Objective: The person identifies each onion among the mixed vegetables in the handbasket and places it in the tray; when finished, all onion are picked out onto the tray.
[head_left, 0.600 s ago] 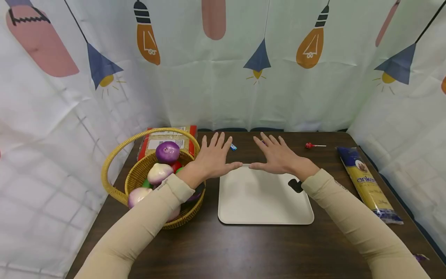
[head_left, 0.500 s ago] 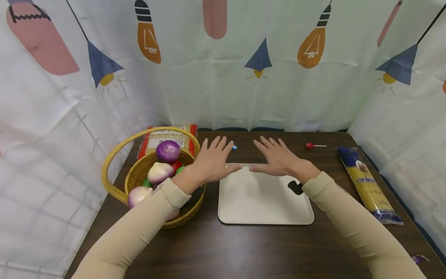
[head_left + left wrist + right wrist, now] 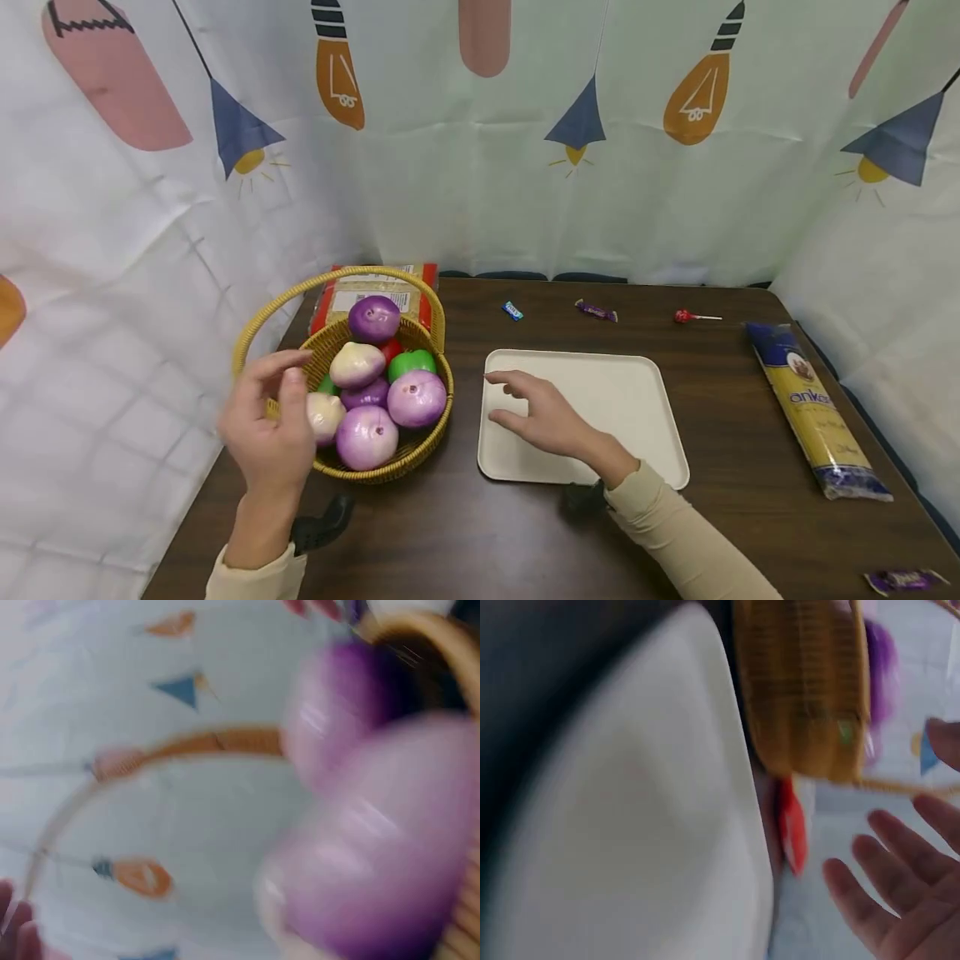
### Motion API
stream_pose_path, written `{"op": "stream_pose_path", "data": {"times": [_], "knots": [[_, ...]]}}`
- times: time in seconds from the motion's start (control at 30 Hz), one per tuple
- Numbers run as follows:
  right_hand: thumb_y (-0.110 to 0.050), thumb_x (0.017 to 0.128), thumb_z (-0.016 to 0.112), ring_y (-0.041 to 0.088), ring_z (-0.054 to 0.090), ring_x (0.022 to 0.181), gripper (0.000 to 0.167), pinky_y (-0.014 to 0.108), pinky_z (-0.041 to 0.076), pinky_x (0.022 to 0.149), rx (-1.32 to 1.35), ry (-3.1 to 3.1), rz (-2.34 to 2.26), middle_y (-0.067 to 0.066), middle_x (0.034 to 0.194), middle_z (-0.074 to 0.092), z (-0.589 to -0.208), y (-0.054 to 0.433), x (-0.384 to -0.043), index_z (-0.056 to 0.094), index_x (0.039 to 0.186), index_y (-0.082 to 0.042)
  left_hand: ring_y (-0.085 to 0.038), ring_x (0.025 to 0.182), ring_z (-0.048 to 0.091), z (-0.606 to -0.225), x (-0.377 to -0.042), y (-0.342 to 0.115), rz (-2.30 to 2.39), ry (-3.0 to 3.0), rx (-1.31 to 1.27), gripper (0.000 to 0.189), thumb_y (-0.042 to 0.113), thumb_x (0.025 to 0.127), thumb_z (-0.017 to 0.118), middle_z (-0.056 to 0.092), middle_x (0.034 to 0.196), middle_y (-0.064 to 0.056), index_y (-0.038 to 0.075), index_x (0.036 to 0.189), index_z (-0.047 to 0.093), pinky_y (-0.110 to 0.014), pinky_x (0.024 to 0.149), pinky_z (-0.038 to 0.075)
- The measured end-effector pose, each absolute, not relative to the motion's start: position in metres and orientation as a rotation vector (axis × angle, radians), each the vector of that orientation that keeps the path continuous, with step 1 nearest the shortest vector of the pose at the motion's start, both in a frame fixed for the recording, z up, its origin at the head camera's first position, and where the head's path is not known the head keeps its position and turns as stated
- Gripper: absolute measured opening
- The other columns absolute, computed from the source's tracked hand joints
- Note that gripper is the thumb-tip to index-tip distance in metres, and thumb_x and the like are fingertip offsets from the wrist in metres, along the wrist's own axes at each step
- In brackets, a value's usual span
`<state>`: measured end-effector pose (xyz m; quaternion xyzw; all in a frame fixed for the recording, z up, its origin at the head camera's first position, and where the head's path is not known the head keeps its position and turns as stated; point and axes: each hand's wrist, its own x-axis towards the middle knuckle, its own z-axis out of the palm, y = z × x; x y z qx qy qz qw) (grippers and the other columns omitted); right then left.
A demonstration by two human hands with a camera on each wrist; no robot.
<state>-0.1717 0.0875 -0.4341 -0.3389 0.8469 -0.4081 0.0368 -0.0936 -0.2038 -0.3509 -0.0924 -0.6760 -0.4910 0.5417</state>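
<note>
A yellow wicker basket (image 3: 433,435) with a tall handle holds purple-and-white onions (image 3: 367,437), a green pepper (image 3: 412,363) and something red. My left hand (image 3: 270,425) hovers at the basket's left side, fingers loosely bent, holding nothing. Onions (image 3: 382,847) fill much of the blurred left wrist view. Over the left part of a white tray (image 3: 600,392) my right hand (image 3: 551,417) points towards the basket, fingers spread and nothing held. In the right wrist view its fingers (image 3: 889,870) appear beside the basket (image 3: 802,682) and tray (image 3: 645,795).
Behind the basket lies a red-edged packet (image 3: 322,308). Along the back are a small blue candy (image 3: 512,311), a purple-wrapped candy (image 3: 597,312) and a red lollipop (image 3: 682,316). A yellow-and-blue pasta bag (image 3: 817,408) lies right; another purple candy (image 3: 906,580) is at front right.
Both hands have left the tray's far edge. The left hand moved left and back to the basket's near left side; the right came nearer and leftward over the tray. The head view shifted slightly.
</note>
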Motion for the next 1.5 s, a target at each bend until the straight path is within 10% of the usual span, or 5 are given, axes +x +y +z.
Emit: {"op": "stream_pose_path", "data": {"times": [0.13,0.53,0.9,1.17,1.5], "knots": [[-0.027,0.088,0.073,0.021,0.051,0.126,0.059,0.040,0.046,0.099,-1.066,2.574,-1.414,0.002,0.139,0.052,-0.447,0.057,-0.161,0.050,0.140,-0.010,-0.011,0.076,0.056,-0.377,-0.081,-0.226,-1.201,-1.347,0.087,0.020,-0.005,0.080,0.051,0.062,0.087,-0.006,-0.020,0.092,0.057,-0.019,0.069,0.041],[-0.045,0.079,0.079,0.016,0.044,0.133,0.089,0.036,0.041,0.105,-1.148,2.618,-1.280,0.003,0.149,0.042,-0.439,-0.003,-0.170,0.036,0.149,-0.012,-0.013,0.116,0.043,-0.454,-0.095,-0.274,-1.673,-1.759,0.623,0.025,0.013,0.094,0.058,0.050,0.122,0.002,0.005,0.118,0.057,-0.018,0.095,0.033],[-0.039,0.074,0.085,0.015,0.049,0.125,0.085,0.038,0.044,0.101,-1.138,2.647,-1.371,-0.002,0.141,0.048,-0.440,-0.005,-0.170,0.043,0.145,-0.016,-0.008,0.094,0.054,-0.469,-0.118,-0.275,-1.473,-1.708,0.566,0.017,0.017,0.094,0.059,0.063,0.106,-0.013,0.001,0.090,0.062,-0.020,0.083,0.037],[-0.017,0.071,0.085,0.018,0.051,0.114,0.088,0.035,0.052,0.087,-0.873,2.434,-1.714,0.003,0.136,0.032,-0.445,0.039,-0.174,0.036,0.143,-0.028,-0.012,0.085,0.053,-0.470,-0.120,-0.274,-1.571,-1.599,0.554,0.007,0.012,0.092,0.062,0.063,0.094,-0.002,0.006,0.090,0.064,-0.022,0.078,0.037],[-0.002,0.069,0.081,0.035,0.046,0.123,0.091,0.054,0.042,0.098,-0.555,2.438,-1.921,0.017,0.140,0.040,-0.469,0.091,-0.199,0.029,0.143,-0.009,-0.013,0.088,0.054,-0.471,-0.120,-0.275,-1.555,-1.584,0.566,0.013,0.010,0.091,0.061,0.064,0.096,-0.006,-0.002,0.088,0.062,-0.023,0.081,0.037]]}}
